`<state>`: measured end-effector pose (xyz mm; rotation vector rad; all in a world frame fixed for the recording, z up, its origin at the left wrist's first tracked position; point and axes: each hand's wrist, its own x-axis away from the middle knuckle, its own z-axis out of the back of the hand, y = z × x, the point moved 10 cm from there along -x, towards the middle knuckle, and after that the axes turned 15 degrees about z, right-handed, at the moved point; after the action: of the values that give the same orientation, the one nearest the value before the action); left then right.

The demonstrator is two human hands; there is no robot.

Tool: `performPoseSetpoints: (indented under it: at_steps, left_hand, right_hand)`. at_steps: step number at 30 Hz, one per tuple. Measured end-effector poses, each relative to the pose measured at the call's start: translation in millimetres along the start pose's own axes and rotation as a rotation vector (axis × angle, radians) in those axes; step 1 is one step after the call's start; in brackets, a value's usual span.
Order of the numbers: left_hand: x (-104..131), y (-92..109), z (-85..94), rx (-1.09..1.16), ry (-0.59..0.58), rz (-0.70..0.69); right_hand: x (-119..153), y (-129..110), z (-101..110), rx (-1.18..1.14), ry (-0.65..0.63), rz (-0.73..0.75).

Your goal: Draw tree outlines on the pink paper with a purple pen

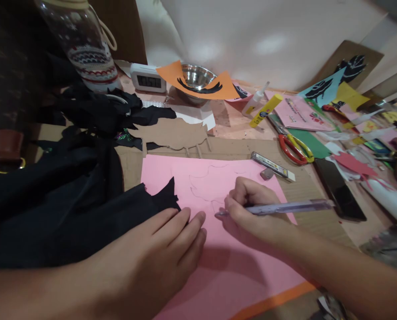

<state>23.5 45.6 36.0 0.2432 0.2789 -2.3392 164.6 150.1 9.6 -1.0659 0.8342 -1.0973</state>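
Note:
A sheet of pink paper (238,258) lies in front of me with thin curved outlines drawn on its upper part. In my right hand (255,209) is a pale purple pen (288,207), its tip against the paper at the lower end of the outline. My left hand (172,244) rests flat on the sheet, fingers stretched out and side by side. Black cloth (85,209) reaches over the sheet's left edge to the left fingers. Just above the right hand are a grey eraser lump (267,174) and a small lead case (272,166).
Brown cardboard (321,209) lies under the paper, with a cut cardboard shape (175,132) behind it. Scissors (295,146) and a black phone (340,189) are on the right. Farther back stand a bottle (85,53), a digital clock (148,79), a metal bowl (198,76) and a glue stick (266,111).

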Motion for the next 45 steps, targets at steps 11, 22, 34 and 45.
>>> performPoseSetpoints:
  at_steps: [11, 22, 34, 45]
  left_hand:
    - [-2.0, -0.6, -2.4, 0.041, -0.019, 0.015]
    - [0.6, -1.6, -2.3, 0.034, -0.021, 0.005]
    - [-0.5, -2.2, 2.1, 0.024, 0.009, 0.016]
    - [-1.3, -1.0, -1.0, 0.011, -0.005, 0.009]
  right_hand:
    - [-9.2, 2.8, -3.4, -0.012, 0.017, 0.002]
    - [-10.9, 0.3, -5.8, -0.037, -0.018, -0.002]
    - [-11.1, -1.2, -4.2, -0.023, 0.0, 0.013]
    - [-10.4, 1.9, -6.8, -0.045, -0.016, -0.011]
